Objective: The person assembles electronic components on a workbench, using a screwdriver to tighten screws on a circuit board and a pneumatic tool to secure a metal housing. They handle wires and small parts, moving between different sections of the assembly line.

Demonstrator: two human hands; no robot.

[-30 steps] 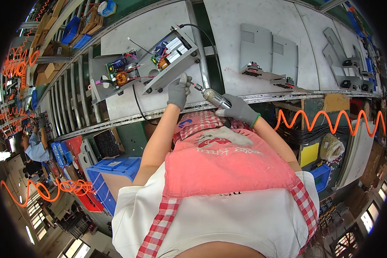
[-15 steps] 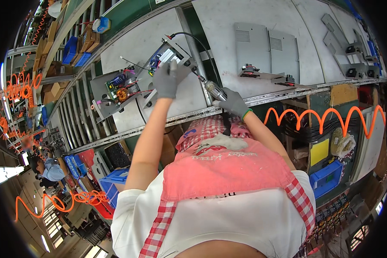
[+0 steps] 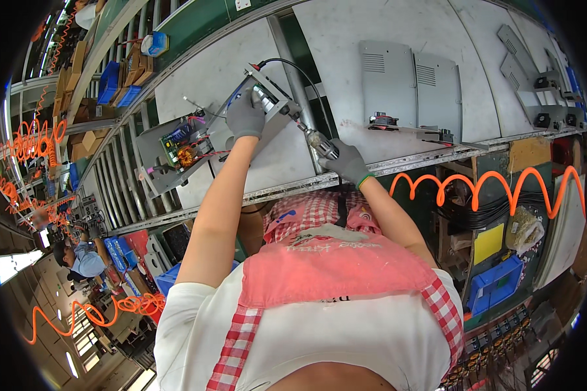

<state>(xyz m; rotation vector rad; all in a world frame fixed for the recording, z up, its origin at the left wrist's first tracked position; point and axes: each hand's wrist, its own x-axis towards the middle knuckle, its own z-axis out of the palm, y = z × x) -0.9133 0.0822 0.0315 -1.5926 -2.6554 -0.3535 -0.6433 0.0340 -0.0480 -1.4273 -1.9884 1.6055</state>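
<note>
My left hand (image 3: 244, 117), in a grey glove, grips a grey metal chassis (image 3: 272, 99) tilted up on the bench, its fingers partly hidden behind the metal. My right hand (image 3: 347, 161), gloved too, is closed around a power screwdriver (image 3: 321, 143). The tool's tip points at the chassis's right end; whether it touches a screw is too small to tell. A black cable runs from the chassis top toward the right hand. To the left lies an open grey housing (image 3: 151, 148) with a circuit board (image 3: 174, 144) and a copper coil (image 3: 186, 156), wired toward the chassis.
Two vented grey panels (image 3: 388, 81) stand right of the screwdriver, with small black parts (image 3: 383, 120) by their lower edge. More panels (image 3: 518, 62) lie at far right. Metal rollers (image 3: 120, 173) run at left. An orange coiled hose (image 3: 476, 192) hangs below the bench edge at right.
My left hand has moved slightly left and down, and the chassis has turned so its circuit board is mostly hidden. The screwdriver and right hand have shifted slightly down.
</note>
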